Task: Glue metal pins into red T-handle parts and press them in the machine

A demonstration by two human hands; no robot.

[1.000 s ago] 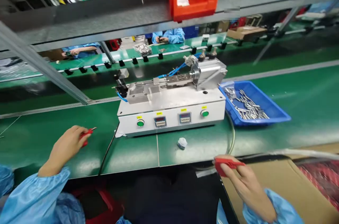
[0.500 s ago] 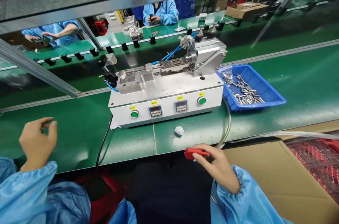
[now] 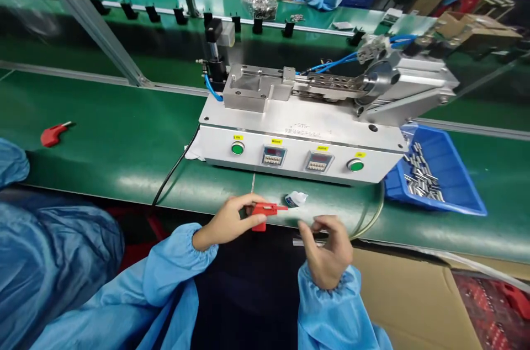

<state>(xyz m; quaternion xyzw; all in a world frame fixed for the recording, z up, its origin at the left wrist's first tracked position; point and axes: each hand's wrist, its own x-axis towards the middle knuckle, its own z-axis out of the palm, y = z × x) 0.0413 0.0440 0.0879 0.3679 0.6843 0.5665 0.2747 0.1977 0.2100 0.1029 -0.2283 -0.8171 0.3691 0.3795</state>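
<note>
My left hand (image 3: 229,220) grips a red plastic part (image 3: 260,216) with a thin red prong pointing right, above the bench's front edge. To its right, my right hand (image 3: 329,250) has its thumb and fingers apart, with nothing seen between them. A small white and dark item (image 3: 296,199) lies on the green bench just behind the hands. Behind it stands a metal machine (image 3: 298,143) with two green buttons and two small displays. Another red part (image 3: 52,136) with a metal pin lies on the bench at the left.
At the right, a blue tray (image 3: 464,184) holds many metal pins. A cardboard box (image 3: 397,295) and red parts under plastic (image 3: 488,311) are at the lower right. Hoses and a black cable run by the machine. Across the bench, people in blue work; a blue sleeve (image 3: 12,162) shows at left.
The view has shifted. My left hand has come from the far left to the middle and now holds the red part that my right hand held. My right hand has let go.
</note>
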